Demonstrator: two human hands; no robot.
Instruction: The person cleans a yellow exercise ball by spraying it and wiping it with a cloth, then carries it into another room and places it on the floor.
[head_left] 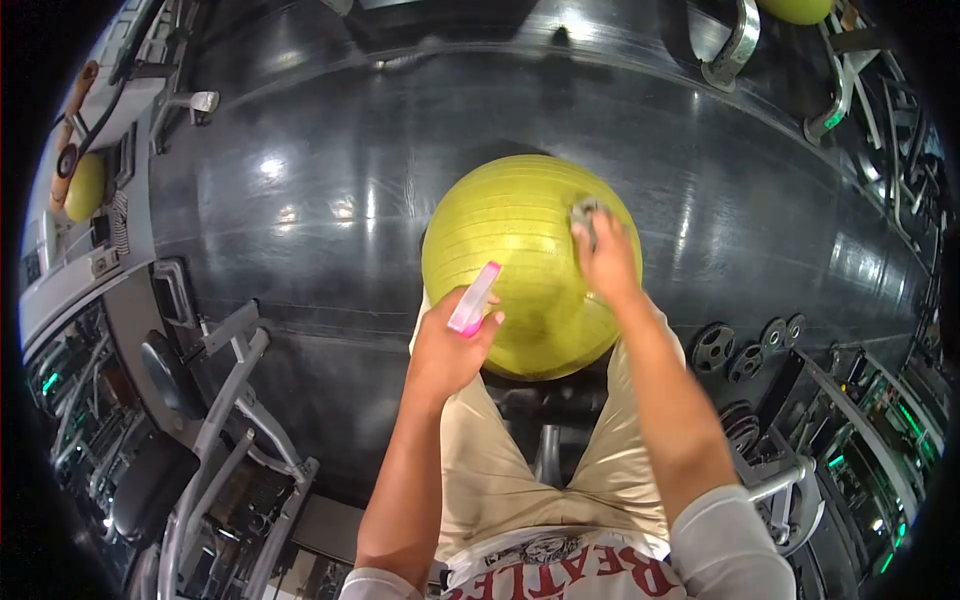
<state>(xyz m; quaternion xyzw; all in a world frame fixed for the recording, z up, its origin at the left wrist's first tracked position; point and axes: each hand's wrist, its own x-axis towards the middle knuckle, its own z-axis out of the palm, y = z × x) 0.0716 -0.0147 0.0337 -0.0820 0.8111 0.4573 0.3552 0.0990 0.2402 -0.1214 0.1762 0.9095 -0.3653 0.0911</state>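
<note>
A large yellow-green exercise ball (520,230) rests between my knees. My left hand (452,340) is closed round a small clear bottle with pink parts (476,298), held over the ball's left side. On the ball's upper right, my right hand (608,258) presses a grey cloth (586,210) against the surface, its fingers bent over it. The cloth is small and partly hidden under the fingers.
Dark floor (300,180) surrounds the ball. A metal exercise machine (235,380) stands at the left, weight plates (714,347) lie at the right, and another yellow-green ball (798,8) shows at the top right.
</note>
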